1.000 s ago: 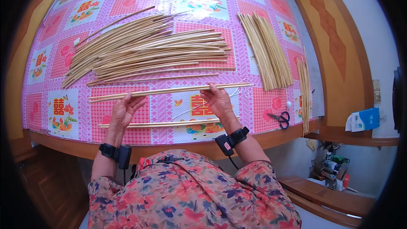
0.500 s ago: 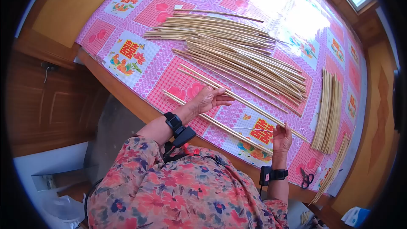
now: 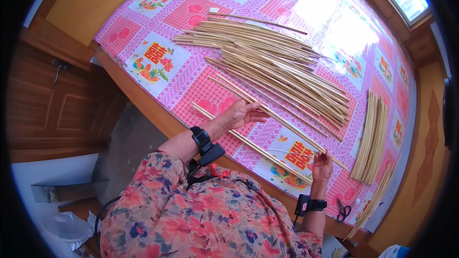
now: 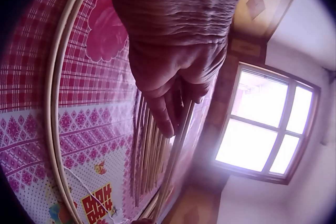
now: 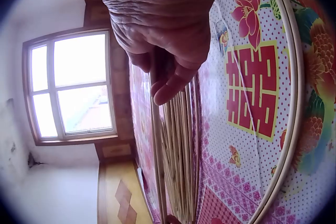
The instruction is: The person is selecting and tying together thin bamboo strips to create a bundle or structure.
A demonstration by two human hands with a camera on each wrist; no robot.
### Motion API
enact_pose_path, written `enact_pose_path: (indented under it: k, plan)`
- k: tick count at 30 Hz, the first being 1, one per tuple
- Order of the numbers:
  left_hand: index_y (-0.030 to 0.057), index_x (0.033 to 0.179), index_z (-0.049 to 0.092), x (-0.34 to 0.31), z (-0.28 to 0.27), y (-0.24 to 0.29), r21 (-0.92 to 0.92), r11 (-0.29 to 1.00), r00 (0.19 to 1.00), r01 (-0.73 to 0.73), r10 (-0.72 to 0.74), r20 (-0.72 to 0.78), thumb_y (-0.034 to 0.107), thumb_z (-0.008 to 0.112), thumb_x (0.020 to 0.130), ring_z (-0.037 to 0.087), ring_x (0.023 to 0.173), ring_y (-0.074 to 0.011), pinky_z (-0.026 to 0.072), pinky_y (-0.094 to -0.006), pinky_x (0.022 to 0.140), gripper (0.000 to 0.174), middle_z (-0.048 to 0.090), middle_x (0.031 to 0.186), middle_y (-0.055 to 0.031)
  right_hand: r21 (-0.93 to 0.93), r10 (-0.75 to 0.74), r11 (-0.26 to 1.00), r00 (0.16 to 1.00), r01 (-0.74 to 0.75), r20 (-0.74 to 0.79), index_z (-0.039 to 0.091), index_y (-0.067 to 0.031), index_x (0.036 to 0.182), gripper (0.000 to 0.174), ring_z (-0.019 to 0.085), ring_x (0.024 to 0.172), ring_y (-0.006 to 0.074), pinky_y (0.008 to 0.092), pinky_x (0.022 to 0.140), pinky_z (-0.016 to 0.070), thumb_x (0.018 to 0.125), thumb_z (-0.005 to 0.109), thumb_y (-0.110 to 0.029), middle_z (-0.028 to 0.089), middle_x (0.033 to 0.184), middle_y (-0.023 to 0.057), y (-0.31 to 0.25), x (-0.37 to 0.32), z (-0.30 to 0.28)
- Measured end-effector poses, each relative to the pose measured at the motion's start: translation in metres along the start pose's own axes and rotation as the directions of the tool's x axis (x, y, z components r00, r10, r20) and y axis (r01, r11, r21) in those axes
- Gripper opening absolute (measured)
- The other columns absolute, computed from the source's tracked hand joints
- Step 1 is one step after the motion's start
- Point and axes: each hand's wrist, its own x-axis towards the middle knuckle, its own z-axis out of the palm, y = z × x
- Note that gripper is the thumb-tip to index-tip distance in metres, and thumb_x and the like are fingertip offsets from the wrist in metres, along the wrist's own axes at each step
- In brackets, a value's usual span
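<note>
A pair of long thin wooden sticks (image 3: 292, 129) spans both hands, above the patterned tablecloth. My left hand (image 3: 245, 113) pinches them left of their middle, thumb on top and the other fingers extended below. Toward their right end, my right hand (image 3: 322, 166) grips them between thumb and fingers. The left wrist view shows the held sticks (image 4: 179, 142) running away from the fingers. At the left end the two sticks spread slightly apart. Nearer the body, a second pair of sticks (image 3: 267, 155) lies on the cloth. White string (image 5: 247, 79) trails beside that pair.
A wide pile of loose sticks (image 3: 287, 83) lies beyond the hands. Rightward are a thick bundle (image 3: 370, 138), a thinner bunch (image 3: 372, 201) overhanging the table edge, and dark-handled scissors (image 3: 343, 211). The wooden table edge (image 3: 143, 102) runs close to the body.
The head view has swung round, so the table appears tilted and shifted rightward. Both hands keep hold of the same pair of sticks; the last half second shows almost no hand movement.
</note>
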Motion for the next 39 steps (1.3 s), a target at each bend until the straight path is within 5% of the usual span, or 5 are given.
enact_pose_path:
  k: [17, 39]
  plan:
    - [0.0007, 0.092, 0.057, -0.003, 0.004, 0.000, 0.074, 0.997, 0.998, 0.004, 0.001, -0.067, 0.012, 0.053, 0.083, 0.059, 0.088, -0.0269, 0.0520, -0.0369, 0.078, 0.015, 0.060, 0.094, -0.0162, -0.008, -0.060, 0.998, 0.998, 0.060, 0.000, 0.056, -0.0035, 0.087, 0.009, 0.060, 0.070, 0.0205, 0.0341, 0.066, 0.0534, 0.081, 0.055, -0.010, 0.060, 0.077, 0.0076, 0.003, -0.005, 0.007]
    - [-0.0010, 0.095, 0.055, -0.005, -0.002, 0.004, 0.106, 0.994, 0.997, 0.009, -0.001, -0.072, 0.011, 0.050, 0.085, 0.058, 0.091, -0.0291, 0.0511, -0.0360, 0.081, 0.017, 0.059, 0.093, -0.0174, 0.066, 0.056, 0.996, 0.998, -0.057, 0.018, 0.056, -0.0038, 0.093, 0.015, 0.060, 0.076, 0.0195, 0.0336, 0.072, 0.0520, 0.083, 0.054, -0.015, 0.059, 0.080, 0.0083, 0.010, -0.019, 0.015]
